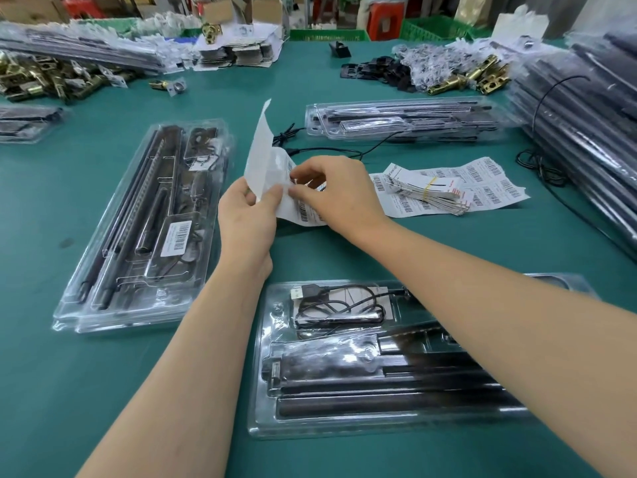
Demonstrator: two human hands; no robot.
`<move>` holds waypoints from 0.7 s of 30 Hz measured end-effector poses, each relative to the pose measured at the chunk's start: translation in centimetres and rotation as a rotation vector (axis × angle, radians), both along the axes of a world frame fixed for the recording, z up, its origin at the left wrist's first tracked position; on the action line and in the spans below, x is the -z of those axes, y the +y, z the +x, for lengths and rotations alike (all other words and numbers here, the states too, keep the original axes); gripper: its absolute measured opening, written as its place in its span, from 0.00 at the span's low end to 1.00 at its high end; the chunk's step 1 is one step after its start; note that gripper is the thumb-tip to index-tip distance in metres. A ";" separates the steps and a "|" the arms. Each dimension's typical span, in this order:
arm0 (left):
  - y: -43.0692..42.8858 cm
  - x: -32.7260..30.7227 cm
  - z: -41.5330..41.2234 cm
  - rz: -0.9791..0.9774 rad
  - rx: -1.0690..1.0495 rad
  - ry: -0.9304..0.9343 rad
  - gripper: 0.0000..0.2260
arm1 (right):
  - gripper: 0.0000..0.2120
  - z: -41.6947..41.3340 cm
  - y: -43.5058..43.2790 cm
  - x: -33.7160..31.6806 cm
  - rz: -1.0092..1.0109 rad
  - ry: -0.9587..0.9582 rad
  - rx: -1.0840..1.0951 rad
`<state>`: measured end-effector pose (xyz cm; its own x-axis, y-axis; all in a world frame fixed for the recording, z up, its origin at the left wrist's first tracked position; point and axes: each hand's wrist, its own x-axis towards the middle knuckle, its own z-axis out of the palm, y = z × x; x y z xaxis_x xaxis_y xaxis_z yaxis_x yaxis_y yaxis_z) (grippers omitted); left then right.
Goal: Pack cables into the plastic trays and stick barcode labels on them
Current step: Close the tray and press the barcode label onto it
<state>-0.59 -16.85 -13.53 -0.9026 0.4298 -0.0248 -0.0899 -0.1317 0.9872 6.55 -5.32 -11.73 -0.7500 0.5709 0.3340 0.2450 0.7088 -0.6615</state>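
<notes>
Tray (262,401); hands, probably peeling label (303,208).

- At your far left, brass latch parts (41,81) lie heaped on the green bench (103,374).
- Ahead, you see a green crate (434,27) and a red stool (384,19).

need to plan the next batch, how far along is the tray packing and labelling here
Done: the tray on the left is packed and carries a barcode label. In hand: the left hand holds a label sheet while the right hand peels a sticker. Left: the near tray has its cable in but shows no label; loose cables and more labels wait on the table.
</notes>
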 end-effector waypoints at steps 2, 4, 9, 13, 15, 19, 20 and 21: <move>-0.1 0.0 0.0 -0.007 -0.009 -0.005 0.07 | 0.09 0.1 -0.1 0.1 0.039 0.007 0.011; -0.1 0.0 0.0 -0.006 -0.016 -0.011 0.07 | 0.10 0.3 -0.2 0.2 0.101 0.019 0.029; 0.0 0.0 0.1 -0.004 -0.050 -0.027 0.08 | 0.12 0.2 -0.6 0.2 0.434 -0.050 0.102; 0.1 -0.1 0.6 -0.012 -0.003 0.060 0.04 | 0.14 0.1 -0.8 0.0 0.566 -0.111 0.155; 0.0 -0.2 0.8 -0.021 0.005 0.095 0.04 | 0.14 0.0 -0.9 -0.1 0.600 -0.132 0.177; 0.1 -0.1 0.7 -0.035 0.033 0.123 0.05 | 0.14 -0.6 -1.2 -0.6 0.607 -0.219 0.187; 0.1 -0.1 0.7 -0.033 0.040 0.121 0.06 | 0.14 -0.7 -1.2 -0.7 0.599 -0.238 0.183; 0.1 -0.2 0.6 -0.034 0.045 0.124 0.06 | 0.14 -0.8 -1.1 -0.8 0.594 -0.250 0.176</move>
<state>0.04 -16.80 -13.35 -0.8793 0.4710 0.0709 0.0283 -0.0969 0.9949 5.74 -6.46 -10.98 -0.7580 0.4650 0.4575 0.4859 0.8704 -0.0796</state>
